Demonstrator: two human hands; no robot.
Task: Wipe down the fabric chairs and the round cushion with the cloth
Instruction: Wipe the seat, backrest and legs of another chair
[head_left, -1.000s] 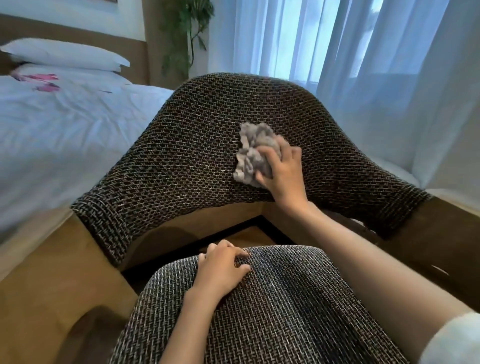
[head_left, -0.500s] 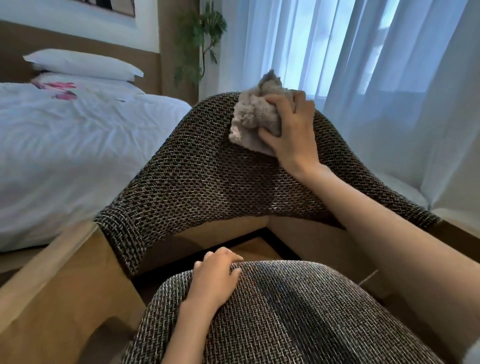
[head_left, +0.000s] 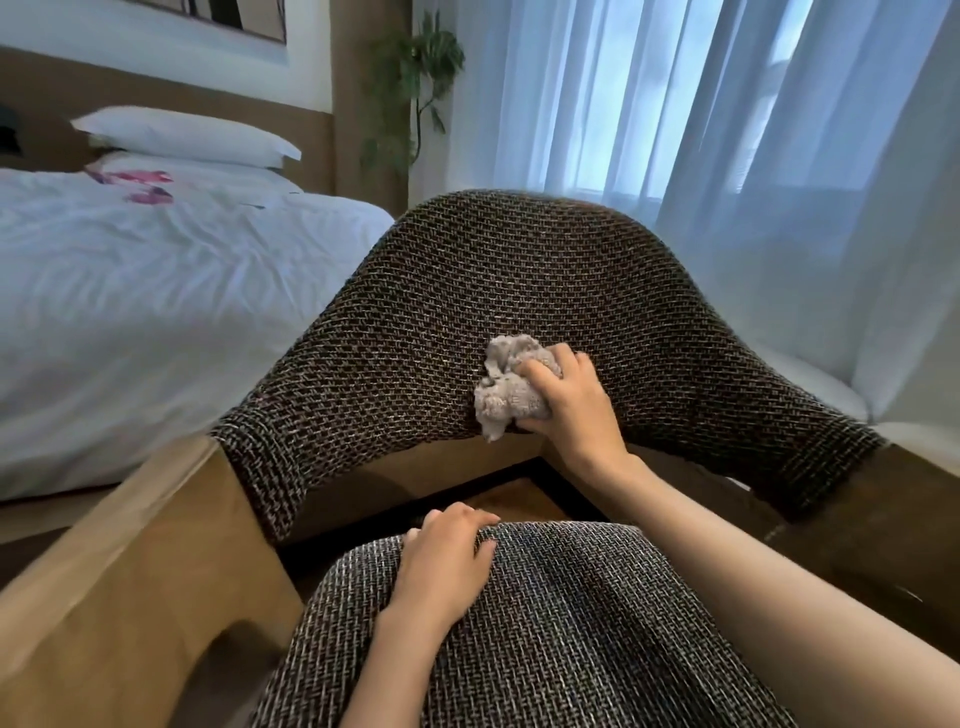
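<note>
Fingers (head_left: 537, 370) of my right hand (head_left: 571, 410) grip the bunched cloth (head_left: 506, 397) against the far chair back (head_left: 519, 270); my left hand (head_left: 441, 564) rests relaxed on the near cushion (head_left: 561, 649).

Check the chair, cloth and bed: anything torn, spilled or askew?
Nothing stands out. The chair looks intact; the right hand grips the bunched cloth against its back; the left hand rests on the cushion. The pink marks on the bed are unclear.

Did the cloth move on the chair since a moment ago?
Yes. The cloth in the right hand slid down the chair back: half a second ago it was at the top edge, now it is near the bottom edge.
</note>
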